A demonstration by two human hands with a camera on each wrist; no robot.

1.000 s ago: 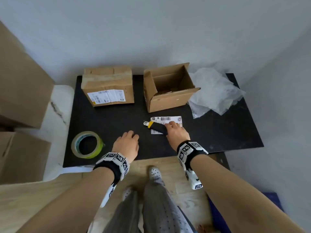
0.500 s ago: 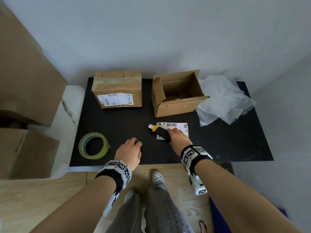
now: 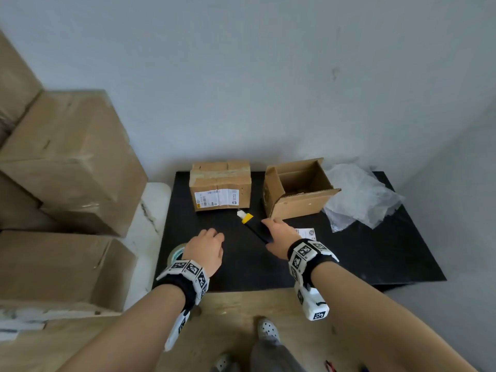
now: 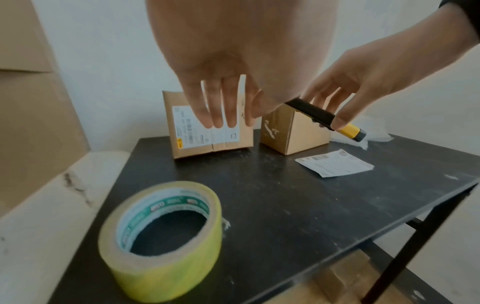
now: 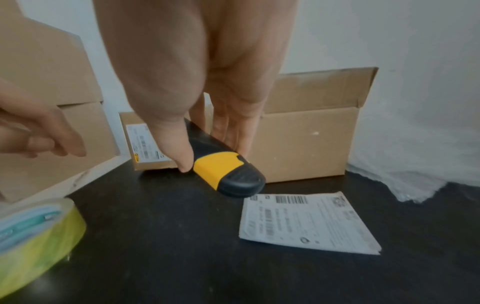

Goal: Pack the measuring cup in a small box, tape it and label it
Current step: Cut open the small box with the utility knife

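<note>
My right hand point(image 3: 276, 236) grips a black and yellow utility knife point(image 3: 251, 224) point(image 5: 223, 170) point(image 4: 324, 117), lifted above the black table point(image 3: 349, 259) between the two boxes. The white shipping label point(image 5: 306, 222) point(image 4: 335, 163) point(image 3: 306, 233) lies flat on the table just right of that hand. An open small cardboard box point(image 3: 295, 189) stands behind it, flaps up. A sealed, labelled box point(image 3: 220, 185) stands to its left. My left hand point(image 3: 205, 251) hovers with straight fingers and holds nothing, above the yellow tape roll point(image 4: 166, 236) point(image 3: 175, 255). No measuring cup is in sight.
Crumpled clear plastic wrap point(image 3: 359, 194) lies at the table's back right. Large cardboard boxes point(image 3: 67, 183) are stacked left of the table, beside a white ledge point(image 3: 150, 218). A wall runs close behind. Wooden floor and my feet are below the front edge.
My right hand has lifted the knife off the label and carried it up and left toward the boxes. My left hand rose above the tape roll. My head tilted upward.
</note>
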